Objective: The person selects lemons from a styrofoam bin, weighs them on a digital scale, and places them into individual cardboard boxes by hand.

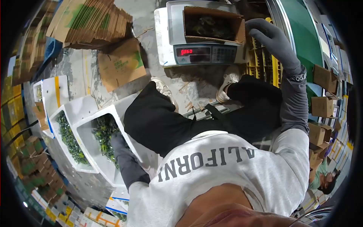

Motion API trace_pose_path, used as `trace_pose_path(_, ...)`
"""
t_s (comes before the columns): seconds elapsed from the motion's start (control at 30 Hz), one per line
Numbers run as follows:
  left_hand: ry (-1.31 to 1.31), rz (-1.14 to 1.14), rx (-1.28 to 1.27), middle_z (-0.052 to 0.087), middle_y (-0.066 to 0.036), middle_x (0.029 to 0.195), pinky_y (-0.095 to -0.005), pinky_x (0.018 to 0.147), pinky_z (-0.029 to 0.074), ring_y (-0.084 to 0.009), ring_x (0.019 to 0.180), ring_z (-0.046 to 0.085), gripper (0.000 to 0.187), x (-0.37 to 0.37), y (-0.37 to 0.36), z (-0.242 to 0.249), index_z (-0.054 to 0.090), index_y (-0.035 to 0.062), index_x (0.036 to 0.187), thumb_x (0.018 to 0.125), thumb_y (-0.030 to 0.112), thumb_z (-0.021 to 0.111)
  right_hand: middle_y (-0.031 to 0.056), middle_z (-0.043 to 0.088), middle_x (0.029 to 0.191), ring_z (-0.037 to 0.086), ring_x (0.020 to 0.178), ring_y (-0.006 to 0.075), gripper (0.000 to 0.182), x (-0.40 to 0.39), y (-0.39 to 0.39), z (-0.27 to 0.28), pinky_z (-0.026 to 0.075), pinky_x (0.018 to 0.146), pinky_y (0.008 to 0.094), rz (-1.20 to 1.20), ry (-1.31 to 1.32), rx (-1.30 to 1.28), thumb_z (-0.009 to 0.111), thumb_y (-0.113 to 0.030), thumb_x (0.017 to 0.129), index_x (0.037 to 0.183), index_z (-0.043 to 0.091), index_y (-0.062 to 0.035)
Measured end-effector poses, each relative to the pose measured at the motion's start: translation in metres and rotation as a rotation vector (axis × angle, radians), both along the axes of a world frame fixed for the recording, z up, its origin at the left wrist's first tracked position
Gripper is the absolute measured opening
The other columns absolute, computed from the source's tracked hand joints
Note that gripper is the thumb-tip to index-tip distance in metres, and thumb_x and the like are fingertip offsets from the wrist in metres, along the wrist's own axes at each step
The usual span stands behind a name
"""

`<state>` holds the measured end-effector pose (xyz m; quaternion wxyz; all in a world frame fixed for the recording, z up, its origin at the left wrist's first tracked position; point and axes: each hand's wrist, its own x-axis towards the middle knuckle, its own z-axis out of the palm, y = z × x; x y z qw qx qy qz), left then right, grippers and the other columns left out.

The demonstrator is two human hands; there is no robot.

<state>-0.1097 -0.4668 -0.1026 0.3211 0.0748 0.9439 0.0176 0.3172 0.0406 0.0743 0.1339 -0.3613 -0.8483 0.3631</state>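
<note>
My left hand, in a dark grey glove, reaches down into a white foam box at its inner right side. Glossy green, spiky-looking pieces fill that box, and the fingers are hidden among them. My right hand, in a grey glove and sleeve, is at the right end of a cardboard box, thumb and fingers apart. Dark greenish pieces lie inside this cardboard box. It stands on a white weighing scale whose red display reads 0.860.
Another foam box of green pieces stands left. Flattened cartons are stacked upper left, with one loose carton on the floor. A yellow crate and green conveyor-like surface are right. Another person is at the lower right.
</note>
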Motion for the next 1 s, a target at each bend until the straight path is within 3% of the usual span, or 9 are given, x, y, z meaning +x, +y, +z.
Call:
trace_pose_path(0.07, 0.451, -0.110, 0.270, 0.063, -0.017, 0.093, -0.0364, 0.076, 0.045, -0.0267, 0.083, 0.058, 0.038, -0.004, -0.008, 0.019, 0.059, -0.0023, 0.101, 0.092, 0.034, 0.049, 0.0045, 0.063, 0.102, 0.058, 0.094, 0.0107, 0.028, 0.008, 0.005, 0.003, 0.045, 0.085, 0.0256, -0.017, 0.027, 0.001, 0.056, -0.019, 0.091, 0.114, 0.057, -0.0027)
trace_pose_path(0.13, 0.615, 0.259, 0.526, 0.061, -0.017, 0.093, -0.0361, 0.076, 0.045, -0.0242, 0.083, 0.057, 0.040, 0.003, 0.038, 0.078, 0.058, -0.0045, 0.099, 0.094, 0.034, 0.047, 0.0045, 0.063, 0.101, 0.058, 0.095, 0.0103, 0.028, 0.016, 0.011, 0.003, 0.045, 0.086, 0.0256, -0.055, 0.040, 0.007, 0.056, -0.019, 0.091, 0.113, 0.057, -0.0020)
trace_pose_path(0.27, 0.781, -0.061, 1.198, 0.057, -0.015, 0.098, -0.0338, 0.078, 0.048, -0.0252, 0.085, 0.056, 0.018, 0.044, 0.159, 0.169, 0.055, -0.0018, 0.104, 0.090, 0.010, 0.055, 0.0047, 0.063, 0.101, 0.057, 0.095, 0.0095, 0.029, 0.019, 0.018, 0.000, 0.045, 0.085, 0.0250, -0.067, 0.115, 0.010, 0.056, -0.019, 0.091, 0.114, 0.057, -0.0019)
trace_pose_path(0.43, 0.624, -1.252, 1.456, 0.058, -0.010, 0.100, -0.0324, 0.070, 0.050, -0.0228, 0.088, 0.058, 0.035, 0.113, 0.325, 0.199, 0.056, 0.0082, 0.099, 0.071, -0.007, 0.069, 0.0044, 0.062, 0.097, 0.057, 0.092, 0.0084, 0.029, 0.014, 0.009, 0.005, 0.046, 0.083, 0.0234, 0.002, 0.109, 0.054, 0.058, -0.015, 0.090, 0.115, 0.056, -0.0009)
trace_pose_path(0.47, 0.587, -1.410, 1.573, 0.059, -0.013, 0.103, -0.0336, 0.075, 0.049, -0.0270, 0.092, 0.058, 0.024, 0.119, 0.362, 0.184, 0.058, 0.0051, 0.101, 0.078, 0.002, 0.065, 0.0045, 0.062, 0.097, 0.057, 0.091, 0.0085, 0.029, 0.015, 0.008, 0.006, 0.046, 0.082, 0.0237, -0.017, 0.125, 0.030, 0.058, -0.015, 0.090, 0.115, 0.056, -0.0008)
trace_pose_path(0.53, 0.524, -1.639, 1.206, 0.057, -0.011, 0.111, -0.0362, 0.077, 0.049, -0.0274, 0.095, 0.058, 0.031, 0.134, 0.409, 0.166, 0.059, 0.0105, 0.106, 0.076, 0.004, 0.066, 0.0046, 0.062, 0.097, 0.057, 0.090, 0.0086, 0.029, 0.015, 0.005, 0.006, 0.046, 0.082, 0.0242, -0.047, 0.155, -0.024, 0.058, -0.016, 0.090, 0.115, 0.057, -0.0005)
trace_pose_path(0.63, 0.686, -1.683, 0.823, 0.052, -0.010, 0.122, -0.0364, 0.084, 0.047, -0.0283, 0.105, 0.055, 0.039, 0.137, 0.429, 0.128, 0.057, 0.0146, 0.111, 0.075, 0.005, 0.065, 0.0052, 0.063, 0.096, 0.058, 0.088, 0.0090, 0.029, 0.016, 0.003, 0.002, 0.047, 0.080, 0.0248, -0.057, 0.175, -0.039, 0.058, -0.017, 0.090, 0.114, 0.057, -0.0007)
trace_pose_path(0.73, 0.218, -1.406, 0.831, 0.045, -0.012, 0.130, -0.0364, 0.091, 0.045, -0.0310, 0.113, 0.049, 0.044, 0.130, 0.415, 0.121, 0.053, 0.0135, 0.120, 0.077, 0.006, 0.062, 0.0082, 0.064, 0.095, 0.062, 0.087, 0.0145, 0.029, 0.012, 0.001, 0.000, 0.048, 0.080, 0.0272, 0.000, 0.059, -0.059, 0.059, -0.017, 0.088, 0.113, 0.058, -0.0024)
trace_pose_path(1.0, -0.165, -0.872, 1.216, 0.048, -0.015, 0.125, -0.0345, 0.091, 0.043, -0.0268, 0.109, 0.051, 0.046, 0.101, 0.419, 0.099, 0.051, 0.0084, 0.126, 0.085, 0.028, 0.060, 0.0079, 0.064, 0.088, 0.063, 0.084, 0.0260, 0.020, -0.038, 0.002, -0.023, 0.051, 0.074, 0.0360, 0.233, -0.112, 0.259, 0.058, -0.026, 0.087, 0.100, 0.059, -0.0109)
